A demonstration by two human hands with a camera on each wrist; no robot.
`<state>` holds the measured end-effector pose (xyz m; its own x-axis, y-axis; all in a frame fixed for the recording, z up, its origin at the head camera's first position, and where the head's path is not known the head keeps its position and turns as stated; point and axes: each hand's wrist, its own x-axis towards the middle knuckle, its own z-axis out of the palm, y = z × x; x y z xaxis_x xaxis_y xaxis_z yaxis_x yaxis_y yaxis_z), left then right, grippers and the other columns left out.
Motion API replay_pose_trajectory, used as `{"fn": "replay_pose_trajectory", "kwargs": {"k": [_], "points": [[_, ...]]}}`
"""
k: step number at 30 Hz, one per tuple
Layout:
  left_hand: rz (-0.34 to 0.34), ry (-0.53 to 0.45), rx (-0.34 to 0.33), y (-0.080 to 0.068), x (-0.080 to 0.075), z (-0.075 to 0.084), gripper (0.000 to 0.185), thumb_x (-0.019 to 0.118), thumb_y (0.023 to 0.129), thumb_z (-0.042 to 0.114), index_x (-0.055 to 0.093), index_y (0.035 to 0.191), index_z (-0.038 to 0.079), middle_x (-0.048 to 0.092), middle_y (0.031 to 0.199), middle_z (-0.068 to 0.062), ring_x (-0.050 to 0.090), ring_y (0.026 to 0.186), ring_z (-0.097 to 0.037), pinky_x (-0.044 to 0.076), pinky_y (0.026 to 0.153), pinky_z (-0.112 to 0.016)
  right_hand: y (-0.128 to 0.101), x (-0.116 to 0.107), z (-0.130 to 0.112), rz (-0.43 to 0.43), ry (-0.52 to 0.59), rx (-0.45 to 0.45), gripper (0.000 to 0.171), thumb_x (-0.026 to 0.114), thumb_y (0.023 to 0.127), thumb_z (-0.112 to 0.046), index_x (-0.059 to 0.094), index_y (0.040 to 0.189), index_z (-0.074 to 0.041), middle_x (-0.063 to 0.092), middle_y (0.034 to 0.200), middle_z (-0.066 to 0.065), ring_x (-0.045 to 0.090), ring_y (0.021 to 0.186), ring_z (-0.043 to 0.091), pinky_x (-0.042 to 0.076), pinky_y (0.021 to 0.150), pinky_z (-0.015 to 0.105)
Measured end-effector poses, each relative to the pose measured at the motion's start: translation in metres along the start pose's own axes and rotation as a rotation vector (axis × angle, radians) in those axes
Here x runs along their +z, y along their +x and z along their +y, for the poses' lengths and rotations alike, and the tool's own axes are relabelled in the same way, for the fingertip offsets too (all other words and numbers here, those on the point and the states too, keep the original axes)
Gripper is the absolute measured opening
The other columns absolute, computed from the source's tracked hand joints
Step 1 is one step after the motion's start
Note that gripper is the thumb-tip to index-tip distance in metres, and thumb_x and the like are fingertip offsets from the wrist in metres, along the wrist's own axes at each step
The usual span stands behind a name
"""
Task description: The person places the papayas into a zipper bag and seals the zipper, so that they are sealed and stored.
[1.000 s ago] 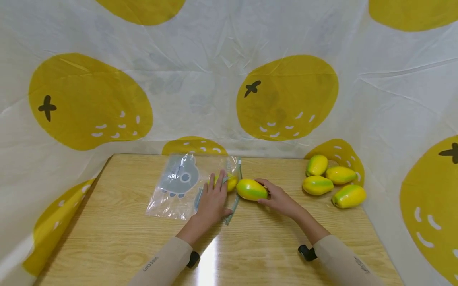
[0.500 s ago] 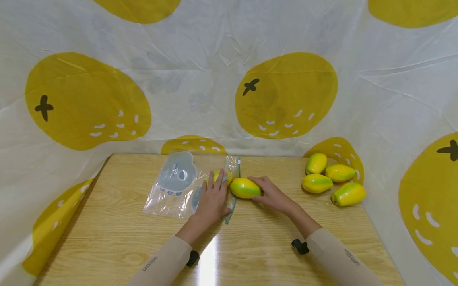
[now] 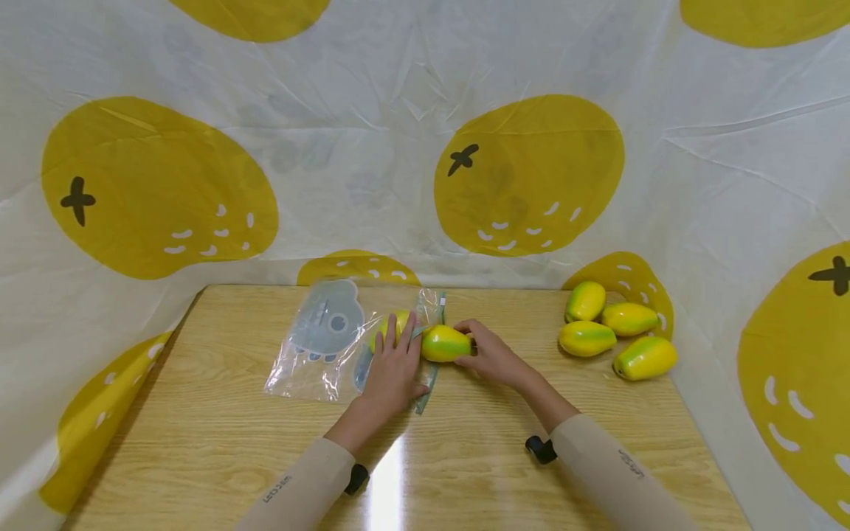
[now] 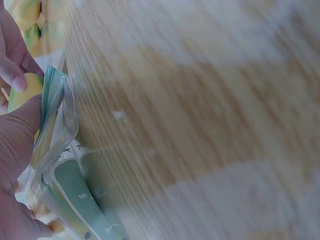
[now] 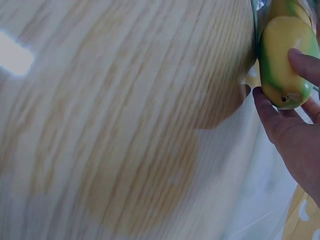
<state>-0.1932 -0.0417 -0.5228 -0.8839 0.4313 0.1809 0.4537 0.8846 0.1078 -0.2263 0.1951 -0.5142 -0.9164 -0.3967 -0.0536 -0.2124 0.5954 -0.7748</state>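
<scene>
Seemingly a curtained-off work area: white cloth (image 3: pixel 361 166) printed with yellow fruit (image 3: pixel 531 184) surrounds a wood-grain table (image 3: pixel 219 428).

Room at the front, fruit and cloth at the edges

A hand could slide over the table (image 3: pixel 199 442) left of the bag (image 3: pixel 312 376), or between the two arms. One yellow fruit (image 3: pixel 443 344) fills the gap between the left hand (image 3: pixel 393 369) and right hand (image 3: pixel 496 358). Four more fruits (image 3: pixel 587 338) block the back right corner, and hanging cloth (image 3: pixel 358 96) shuts off the back.
</scene>
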Motion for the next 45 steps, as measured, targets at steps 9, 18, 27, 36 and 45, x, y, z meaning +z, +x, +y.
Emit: {"fn": "replay_pose_trajectory", "kwargs": {"k": [9, 18, 27, 36, 45], "points": [[0.001, 0.027, -0.001, -0.001, 0.003, -0.003, 0.120, 0.094, 0.065, 0.056, 0.038, 0.156, 0.002, 0.014, 0.173, -0.016, 0.015, 0.157, -0.048, 0.029, 0.120, -0.066, 0.012, 0.014, -0.003, 0.035, -0.012, -0.107, 0.056, 0.074, 0.095, -0.009, 0.052, 0.147, -0.001, 0.052, 0.133, 0.022, 0.053, 0.121, 0.035, 0.053, 0.103, 0.052], [-0.021, 0.032, -0.008, -0.003, 0.006, 0.003, 0.116, 0.092, 0.067, 0.058, 0.040, 0.155, 0.003, 0.011, 0.174, -0.014, 0.014, 0.158, -0.047, 0.029, 0.121, -0.065, 0.020, 0.033, -0.006, 0.087, 0.107, 0.003, 0.051, 0.077, 0.091, -0.006, 0.054, 0.136, -0.001, 0.059, 0.132, 0.018, 0.068, 0.116, 0.033, 0.060, 0.093, 0.036], [0.038, 0.054, -0.002, -0.003, 0.004, 0.002, 0.119, 0.093, 0.065, 0.057, 0.039, 0.156, 0.003, 0.017, 0.173, -0.015, 0.020, 0.156, -0.047, 0.033, 0.119, -0.064, 0.027, 0.039, -0.014, 0.138, 0.209, 0.052, 0.044, 0.075, 0.091, 0.000, 0.057, 0.131, 0.000, 0.062, 0.133, 0.017, 0.069, 0.116, 0.033, 0.060, 0.093, 0.035], [0.049, 0.051, 0.002, -0.002, 0.005, 0.002, 0.116, 0.093, 0.066, 0.058, 0.041, 0.154, 0.004, 0.015, 0.173, -0.015, 0.019, 0.156, -0.048, 0.033, 0.119, -0.065, 0.030, 0.045, -0.015, 0.186, 0.186, 0.047, 0.040, 0.081, 0.089, -0.008, 0.061, 0.124, -0.002, 0.067, 0.122, 0.014, 0.071, 0.105, 0.026, 0.061, 0.088, 0.034], [0.076, 0.094, 0.012, -0.004, 0.004, 0.004, 0.111, 0.092, 0.065, 0.060, 0.046, 0.150, 0.005, 0.019, 0.172, -0.015, 0.024, 0.155, -0.047, 0.034, 0.118, -0.064, 0.034, 0.049, -0.011, 0.217, 0.211, 0.091, 0.037, 0.081, 0.090, -0.014, 0.062, 0.121, -0.002, 0.069, 0.116, 0.013, 0.071, 0.104, 0.024, 0.060, 0.089, 0.034]]}}
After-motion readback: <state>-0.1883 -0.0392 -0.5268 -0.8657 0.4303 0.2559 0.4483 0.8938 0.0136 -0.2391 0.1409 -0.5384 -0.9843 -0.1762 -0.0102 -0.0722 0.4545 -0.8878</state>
